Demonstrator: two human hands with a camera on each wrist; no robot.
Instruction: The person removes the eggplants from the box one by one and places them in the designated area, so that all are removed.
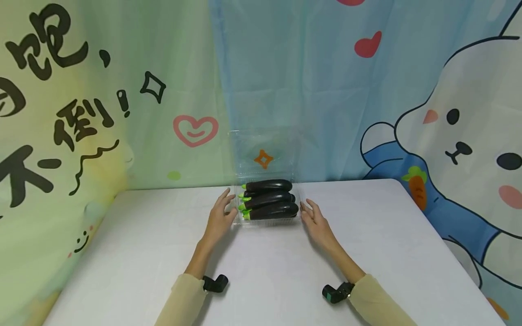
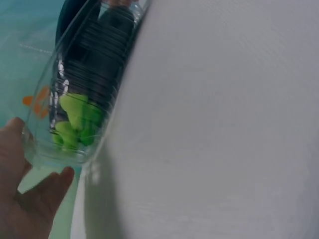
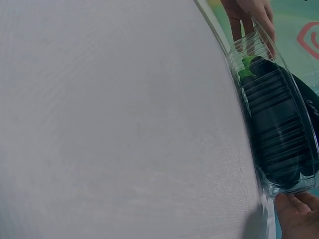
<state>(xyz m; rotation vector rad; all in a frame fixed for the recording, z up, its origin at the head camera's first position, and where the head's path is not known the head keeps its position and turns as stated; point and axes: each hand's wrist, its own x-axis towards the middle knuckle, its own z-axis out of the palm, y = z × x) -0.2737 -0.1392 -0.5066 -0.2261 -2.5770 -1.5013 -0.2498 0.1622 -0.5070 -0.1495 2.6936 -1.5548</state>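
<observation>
A clear plastic clamshell box [image 1: 267,222] stands near the far edge of the table with its lid [image 1: 281,140] raised at the back. Several dark eggplants [image 1: 271,199] lie stacked inside, their green stem ends [image 2: 77,112] toward the left. My left hand [image 1: 220,217] is at the box's left end, thumb and fingers spread apart. On the other side, my right hand [image 1: 317,224] rests against the right end with fingers extended. In the right wrist view, its fingertips [image 3: 283,200] touch the ribbed box. Neither hand touches an eggplant.
The white table [image 1: 265,271] stretches toward me. Directly behind its far edge hangs a printed curtain [image 1: 195,90] with hearts, lettering and a cartoon animal. A black wrist camera [image 1: 216,284] sits on the left wrist, another camera [image 1: 337,293] on the right.
</observation>
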